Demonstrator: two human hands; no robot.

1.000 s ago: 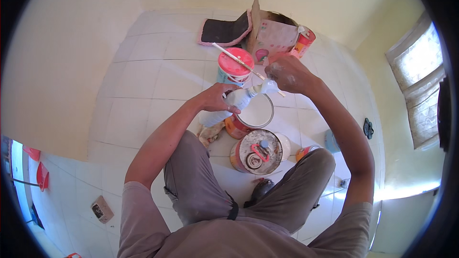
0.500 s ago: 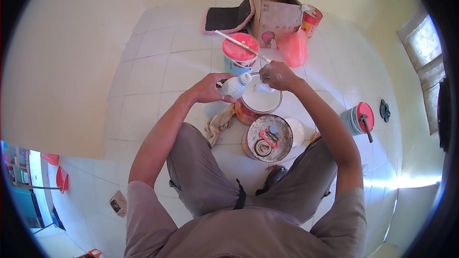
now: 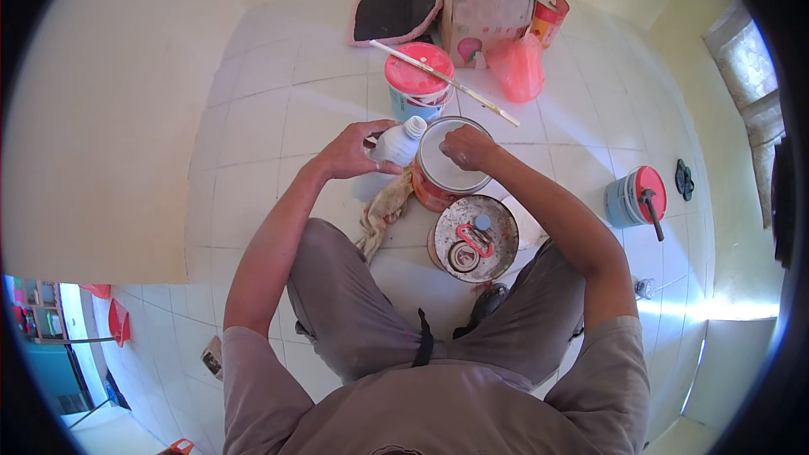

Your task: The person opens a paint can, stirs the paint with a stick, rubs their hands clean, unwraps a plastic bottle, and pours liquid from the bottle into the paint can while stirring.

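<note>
My left hand (image 3: 358, 150) is closed around a white plastic bottle (image 3: 396, 145). The bottle has no cap on its mouth and tilts a little to the right, beside the rim of an open paint can (image 3: 425, 170). White paint fills part of that can. Over its opening, my right hand (image 3: 468, 148) is closed with the fingers curled down; whatever it grips is hidden beneath it. Just behind the can stands a blue-and-white bucket with a red lid (image 3: 419, 70). A long pale stick (image 3: 455, 84) lies across that lid.
Nearer me is a stained metal can (image 3: 497, 240) with a blue cap and red handle. A crumpled rag (image 3: 386, 209) lies left of the paint can. A cardboard box (image 3: 489, 21) and pink plastic bag (image 3: 518, 69) sit behind; another red-lidded bucket (image 3: 628, 200) bears a hammer (image 3: 650, 212).
My right hand has moved left and down over the paint can; the whitish cup-like thing under it no longer shows. The bottle in my left hand has shifted slightly left.
</note>
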